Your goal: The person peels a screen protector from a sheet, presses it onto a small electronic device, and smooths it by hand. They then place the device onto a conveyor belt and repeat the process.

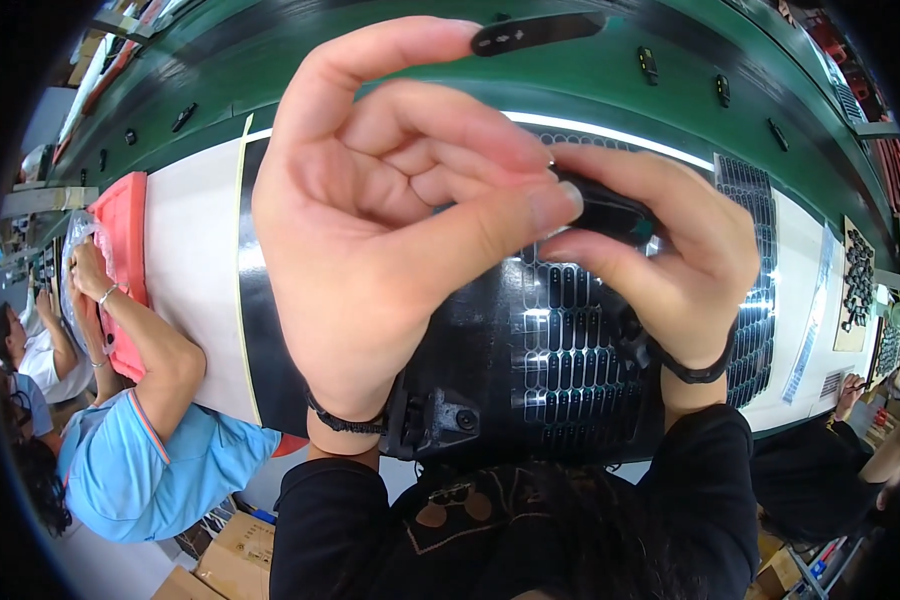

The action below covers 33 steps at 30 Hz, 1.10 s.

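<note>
My right hand [690, 240] grips a small, glossy black oblong device [610, 212] between thumb and fingers. My left hand [380, 210] meets it from the other side, with thumb and a bent finger pinched at the device's near end; the exact contact is partly hidden. On the raised left index fingertip clings a thin dark rounded strip [540, 35] with small pale marks, apart from the device. Below both hands lies a clear sheet of dark rounded-oblong stickers [570, 340] on a black mat [480, 360].
A green conveyor belt [400, 75] runs across the far side, carrying several small black devices [648, 65]. A second sticker sheet [750, 300] lies at right. To the left, a co-worker in a blue shirt [160, 460] reaches by a red bin [125, 270]. Another person's hand [850, 393] shows at far right.
</note>
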{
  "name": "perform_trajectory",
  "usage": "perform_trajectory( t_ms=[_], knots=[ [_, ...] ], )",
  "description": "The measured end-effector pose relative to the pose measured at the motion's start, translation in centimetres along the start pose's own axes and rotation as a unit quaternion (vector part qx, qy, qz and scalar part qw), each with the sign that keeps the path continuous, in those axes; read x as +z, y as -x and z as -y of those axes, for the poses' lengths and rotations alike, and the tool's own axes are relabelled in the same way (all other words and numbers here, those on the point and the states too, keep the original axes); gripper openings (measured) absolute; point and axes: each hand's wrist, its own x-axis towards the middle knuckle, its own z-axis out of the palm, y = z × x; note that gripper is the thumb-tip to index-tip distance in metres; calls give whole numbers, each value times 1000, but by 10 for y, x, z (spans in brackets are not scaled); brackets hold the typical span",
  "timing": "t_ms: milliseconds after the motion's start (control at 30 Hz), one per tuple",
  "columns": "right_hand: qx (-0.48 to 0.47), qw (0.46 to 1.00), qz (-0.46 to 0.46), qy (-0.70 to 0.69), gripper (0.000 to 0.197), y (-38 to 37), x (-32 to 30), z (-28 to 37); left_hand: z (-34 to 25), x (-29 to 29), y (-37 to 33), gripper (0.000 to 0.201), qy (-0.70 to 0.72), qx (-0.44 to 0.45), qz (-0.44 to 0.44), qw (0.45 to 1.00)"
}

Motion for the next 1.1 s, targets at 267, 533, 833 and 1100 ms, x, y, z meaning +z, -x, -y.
perform_trajectory(
  t_ms=[267,533,833,1100],
  knots=[
    [3,999,0,39,39,4,-3,7,-2,4,1,61,-11,-17,22,1000],
    [-10,998,-7,65,39,6,-4,11,-8,20,4,58,-56,-21,-25,998],
    [-31,997,8,74,36,7,2,3,0,2,-3,53,-256,69,65,962],
    [51,986,-10,-159,27,7,-2,-3,8,-8,-12,47,-46,-96,171,980]
  ],
)
